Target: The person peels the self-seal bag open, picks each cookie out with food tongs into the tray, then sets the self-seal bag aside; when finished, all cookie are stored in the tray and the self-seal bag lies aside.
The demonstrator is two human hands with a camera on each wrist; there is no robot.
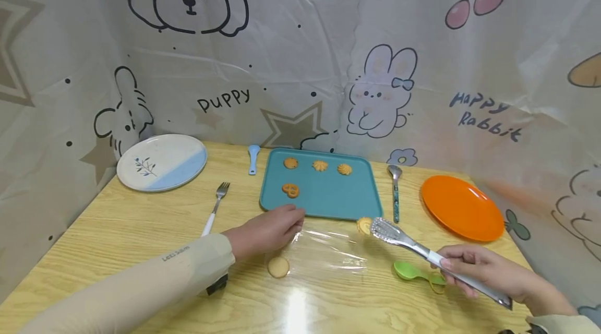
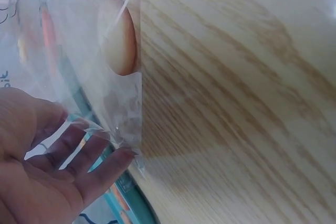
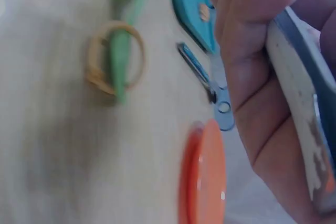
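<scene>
My left hand point(image 1: 277, 227) is at the tray's near edge, pinching the edge of a clear plastic bag point(image 1: 328, 253). In the left wrist view a round cookie point(image 2: 121, 38) shows through the bag's film; the head view has this pale cookie point(image 1: 278, 267) at the bag's left end. With my right hand point(image 1: 488, 269) I grip silver tongs point(image 1: 413, 245) by their white handle. A yellowish cookie point(image 1: 363, 226) is at the tongs' tips, over the bag's far right corner. On the teal tray point(image 1: 333, 193) lie several cookies, among them a pretzel-shaped one point(image 1: 290, 190).
Below the tongs lies a green spoon point(image 1: 408, 270) with a yellow ring point(image 1: 436, 283) around its handle. An orange plate point(image 1: 462, 209) and a metal spoon point(image 1: 396, 193) are to the right. Leftward are a blue spoon point(image 1: 253, 159), a fork point(image 1: 217, 206) and a white-and-blue plate point(image 1: 161, 162).
</scene>
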